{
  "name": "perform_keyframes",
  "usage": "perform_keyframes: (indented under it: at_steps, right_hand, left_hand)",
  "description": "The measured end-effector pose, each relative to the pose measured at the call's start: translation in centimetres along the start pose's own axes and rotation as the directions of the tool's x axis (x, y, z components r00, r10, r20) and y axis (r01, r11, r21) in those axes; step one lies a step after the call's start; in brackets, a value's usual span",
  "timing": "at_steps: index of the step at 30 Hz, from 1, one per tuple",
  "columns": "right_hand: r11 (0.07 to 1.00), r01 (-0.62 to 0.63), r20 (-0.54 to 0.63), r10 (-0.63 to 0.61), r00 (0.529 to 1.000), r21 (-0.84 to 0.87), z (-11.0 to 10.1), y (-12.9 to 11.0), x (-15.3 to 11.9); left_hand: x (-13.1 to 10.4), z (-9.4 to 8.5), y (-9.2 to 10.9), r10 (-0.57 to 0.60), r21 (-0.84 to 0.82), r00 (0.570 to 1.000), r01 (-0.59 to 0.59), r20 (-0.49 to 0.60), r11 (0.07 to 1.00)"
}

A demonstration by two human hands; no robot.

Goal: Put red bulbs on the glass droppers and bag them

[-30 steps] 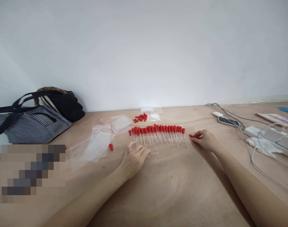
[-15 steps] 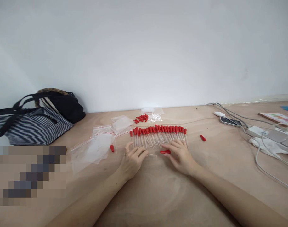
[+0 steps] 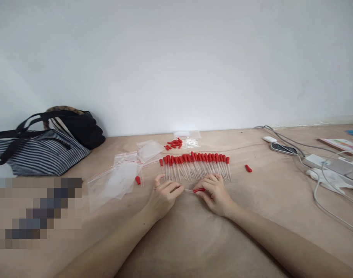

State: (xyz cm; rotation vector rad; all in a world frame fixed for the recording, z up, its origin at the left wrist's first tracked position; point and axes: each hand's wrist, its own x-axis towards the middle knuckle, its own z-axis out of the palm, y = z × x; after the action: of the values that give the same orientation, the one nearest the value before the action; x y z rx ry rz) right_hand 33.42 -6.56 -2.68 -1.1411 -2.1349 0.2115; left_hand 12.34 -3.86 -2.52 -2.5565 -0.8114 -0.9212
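Between the fingers of my left hand point(image 3: 164, 194) is a clear dropper tube point(image 3: 189, 190), its free end pointing right. My right hand point(image 3: 215, 195) pinches a red rubber bulb point(image 3: 198, 190), whose mouth meets that end of the tube. How far the tube sits inside the bulb I cannot tell. Just beyond both hands, several droppers with red bulbs point(image 3: 205, 157) lie side by side in a row, glass ends toward me. One loose red bulb point(image 3: 137, 180) lies left of my left hand, and another loose bulb point(image 3: 248, 168) lies to the right of the row.
Clear zip bags point(image 3: 115, 183) lie at the left. Behind the row are a small pile of red bulbs point(image 3: 173, 144) and loose clear tubes point(image 3: 190, 143). A striped bag point(image 3: 49, 152) stands far left; cables point(image 3: 315, 193), a power strip point(image 3: 313, 160) and a dark device point(image 3: 283, 149) are at the right.
My right hand has moved left with the red bulb, closing the gap to the clear tube in my left hand. The bulb and tube end now meet.
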Motion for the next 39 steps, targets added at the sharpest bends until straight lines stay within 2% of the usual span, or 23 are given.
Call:
perform_keyframes:
  at_steps: [10,17,21,31,35,39]
  right_hand:
    - [0.988,0.119,0.023,-0.122,0.992,0.097,0.1,0.8,-0.1]
    - [0.988,0.058,-0.078,-0.047,0.996,0.144,0.3,0.3,0.0]
    - [0.984,0.064,-0.12,-0.045,0.992,0.163,0.3,0.0,0.0]
    - [0.982,0.05,-0.102,-0.032,0.994,0.181,0.6,-0.4,0.0]
    - [0.974,-0.022,-0.154,0.058,0.986,0.225,0.2,0.0,0.4]
    - [0.895,-0.159,-0.263,0.287,0.921,0.417,0.2,0.5,0.6]
  left_hand:
    - [0.2,-0.4,0.8,-0.021,-0.007,1.0,0.021,-0.003,1.0]
    - [0.4,-0.4,1.6,-0.083,-0.071,0.996,0.08,-0.038,0.994]
    - [0.4,-0.3,1.8,-0.11,-0.11,0.993,0.106,-0.032,0.988]
    - [0.3,0.2,2.3,-0.129,-0.184,0.991,0.121,-0.035,0.976]
    - [0.7,0.1,2.4,-0.186,-0.194,0.982,0.179,-0.022,0.965]
    - [1.2,-0.3,2.3,-0.297,-0.209,0.953,0.302,0.056,0.93]
